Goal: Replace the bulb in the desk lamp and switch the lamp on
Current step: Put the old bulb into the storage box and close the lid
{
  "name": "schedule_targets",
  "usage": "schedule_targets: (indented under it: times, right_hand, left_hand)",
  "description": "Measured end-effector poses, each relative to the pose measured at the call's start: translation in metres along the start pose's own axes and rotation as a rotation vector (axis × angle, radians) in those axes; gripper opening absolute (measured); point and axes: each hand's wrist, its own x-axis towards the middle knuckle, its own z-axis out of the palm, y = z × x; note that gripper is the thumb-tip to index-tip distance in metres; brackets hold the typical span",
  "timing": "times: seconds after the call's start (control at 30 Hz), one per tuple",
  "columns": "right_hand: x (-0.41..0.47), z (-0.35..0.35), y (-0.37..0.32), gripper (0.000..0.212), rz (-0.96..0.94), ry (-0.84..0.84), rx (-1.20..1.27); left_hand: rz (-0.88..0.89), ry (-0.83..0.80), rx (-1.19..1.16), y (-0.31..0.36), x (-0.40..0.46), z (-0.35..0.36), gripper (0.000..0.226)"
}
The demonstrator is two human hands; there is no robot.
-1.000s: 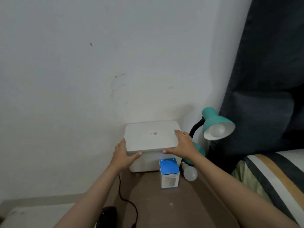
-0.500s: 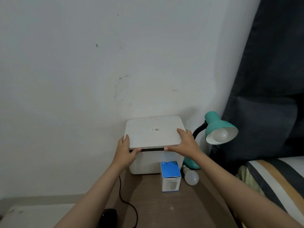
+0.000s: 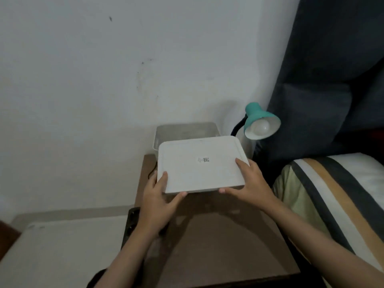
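Teal desk lamp [image 3: 258, 118] stands beyond the right hand [image 3: 252, 183], at the far right corner of the desk [image 3: 218, 242], against the dark curtain [image 3: 332, 69]. Its shade opens toward the camera and slightly right; the black gooseneck [image 3: 239, 126] rises from behind the lid and bends right into the shade. A white bulb [image 3: 262, 126] sits in the shade, unlit.

White lid [image 3: 200, 164] is held off the box, long axis running left-right, top face up with a small label near centre, tilted a little toward the camera. Left hand [image 3: 159, 201] fingers [image 3: 163, 180] clamp the near-left corner, thumb under the front edge. Right hand fingers [image 3: 242, 164] clamp the near-right corner, thumb along the front edge.

Just beyond the fingers, the open white box [image 3: 187, 132] sits against the wall [image 3: 104, 80]; contents not discernible. A striped bed [image 3: 332, 194] lies to the right of the right hand.

Versus 0.5 s ago: the lid was seated on the box with both hands at its sides; now it's lifted clear and pulled toward the camera. The blue carton and loose bulb seen in front of the box are now hidden behind the lid.
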Motion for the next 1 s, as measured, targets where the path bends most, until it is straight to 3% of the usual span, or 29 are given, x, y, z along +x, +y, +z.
schedule_targets:
  times: [0.33, 0.53, 0.77, 0.87, 1.0]
  right_hand:
    - [-0.143, 0.048, 0.075, 0.115, 0.17, -0.118, -0.05]
    - [-0.16, 0.071, 0.086, 0.106, 0.233, -0.161, -0.035]
    - [-0.153, 0.075, 0.083, 0.114, 0.268, -0.142, -0.064]
    - [-0.137, 0.07, 0.073, 0.1, 0.249, -0.042, -0.04]
    - [-0.093, 0.063, 0.062, 0.064, 0.182, 0.092, 0.007]
  left_hand:
    - [-0.116, -0.181, 0.064, -0.023, -0.143, 0.045, 0.08]
    - [-0.159, -0.26, 0.134, -0.036, -0.159, 0.058, 0.08]
    - [-0.143, -0.287, 0.205, -0.04, -0.159, 0.068, 0.08]
    - [-0.127, -0.218, 0.174, -0.036, -0.134, 0.063, 0.08]
    - [-0.063, -0.08, 0.147, -0.025, -0.069, 0.05, 0.075]
